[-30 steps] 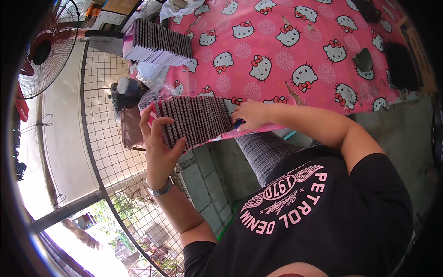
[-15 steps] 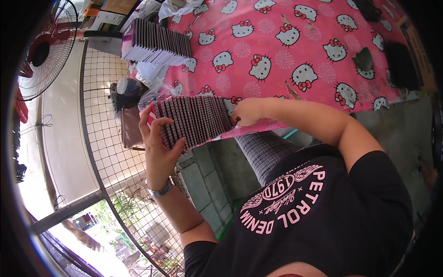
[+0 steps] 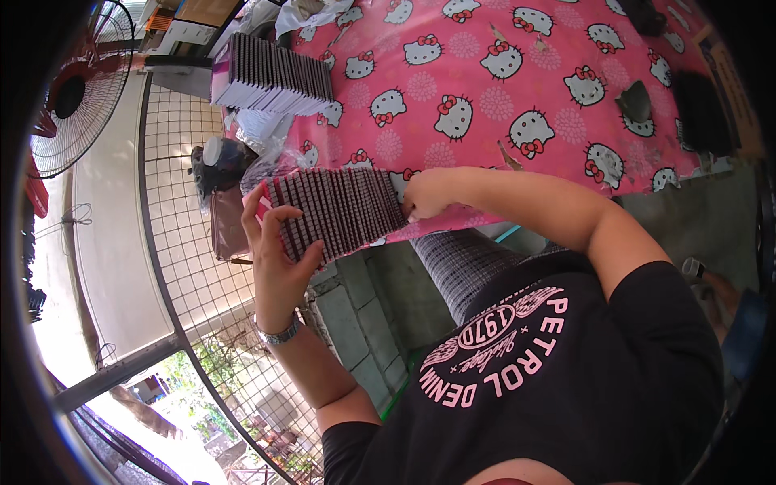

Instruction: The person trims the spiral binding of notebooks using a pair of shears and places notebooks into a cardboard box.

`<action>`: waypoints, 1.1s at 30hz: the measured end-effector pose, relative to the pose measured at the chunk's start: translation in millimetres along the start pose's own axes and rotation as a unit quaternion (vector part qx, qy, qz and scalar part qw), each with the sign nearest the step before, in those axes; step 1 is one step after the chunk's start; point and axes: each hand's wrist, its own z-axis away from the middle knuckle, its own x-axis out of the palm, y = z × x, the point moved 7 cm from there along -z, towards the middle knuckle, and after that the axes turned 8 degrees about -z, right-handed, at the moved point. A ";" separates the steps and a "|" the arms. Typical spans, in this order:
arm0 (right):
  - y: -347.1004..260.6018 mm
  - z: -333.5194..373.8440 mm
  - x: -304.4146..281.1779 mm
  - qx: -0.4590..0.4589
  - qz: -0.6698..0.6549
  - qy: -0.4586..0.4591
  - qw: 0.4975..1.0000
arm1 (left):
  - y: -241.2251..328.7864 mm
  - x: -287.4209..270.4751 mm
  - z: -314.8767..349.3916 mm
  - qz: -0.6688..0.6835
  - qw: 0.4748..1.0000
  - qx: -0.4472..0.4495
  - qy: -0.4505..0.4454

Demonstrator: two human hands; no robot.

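Note:
A long row of spiral-bound notebooks (image 3: 339, 208), packed side by side with dark gridded edges, lies at the table's near left edge. My left hand (image 3: 279, 246) grips its left end, fingers over the pink end cover and thumb against the near side. At the row's right end, my right hand (image 3: 422, 196) has its fingers curled in against the last notebooks. What those fingertips pinch is mostly hidden under the hand. A second stack of similar notebooks (image 3: 275, 77), with white page edges and dark bindings, stands farther back on the left.
A pink cloth with cartoon cats (image 3: 485, 105) covers the table. Plastic bags (image 3: 271, 129) and a brown pouch (image 3: 229, 222) lie at the left, by a wire mesh (image 3: 182, 162). A fan (image 3: 77, 93) stands far left. Another person's arm (image 3: 719, 287) shows at the right.
My right hand has shifted slightly at the row's right end, its fingers turning downward. My left hand stays in place. The other person's arm has come further into view at the right.

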 end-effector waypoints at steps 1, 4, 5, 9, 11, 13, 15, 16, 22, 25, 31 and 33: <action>0.1 -0.2 -1.6 0.010 0.007 -0.007 1.000 | 1.3 0.5 -1.6 0.004 1.000 0.000 -0.002; -11.2 4.4 -7.7 -0.025 0.079 0.028 0.996 | -2.9 0.2 3.7 0.002 1.000 -0.006 -0.001; -14.6 15.0 -7.8 -0.072 0.131 0.081 0.985 | -4.1 0.3 4.7 0.006 1.000 -0.010 -0.001; -17.2 26.4 -4.0 -0.136 0.202 0.177 0.954 | -5.2 0.0 3.5 0.013 1.000 -0.016 -0.003; -13.6 28.0 -2.5 -0.134 0.193 0.184 0.954 | -5.1 -0.2 2.3 0.009 1.000 -0.010 -0.003; -14.2 27.0 -3.2 -0.133 0.187 0.186 0.955 | -5.7 -0.2 2.5 0.001 1.000 -0.002 0.000; -12.6 25.8 -2.4 -0.128 0.181 0.187 0.957 | -5.2 -0.4 2.3 0.000 1.000 -0.004 -0.001; -11.2 23.3 -2.1 -0.120 0.179 0.174 0.961 | -4.7 -0.5 2.1 0.000 1.000 -0.005 -0.001; -17.0 31.8 -5.1 -0.103 0.169 0.161 0.967 | -9.4 1.1 5.2 0.006 1.000 -0.014 0.002; -15.5 31.7 -1.2 -0.105 0.171 0.175 0.964 | -5.9 0.1 3.2 -0.002 1.000 -0.006 0.000; -10.3 6.2 -2.3 -0.014 0.068 0.079 0.994 | 0.4 -1.1 1.5 0.004 1.000 -0.002 0.004; -4.8 -1.1 -0.5 0.104 -0.064 -0.026 0.992 | -2.1 -0.2 1.3 0.001 1.000 -0.001 0.004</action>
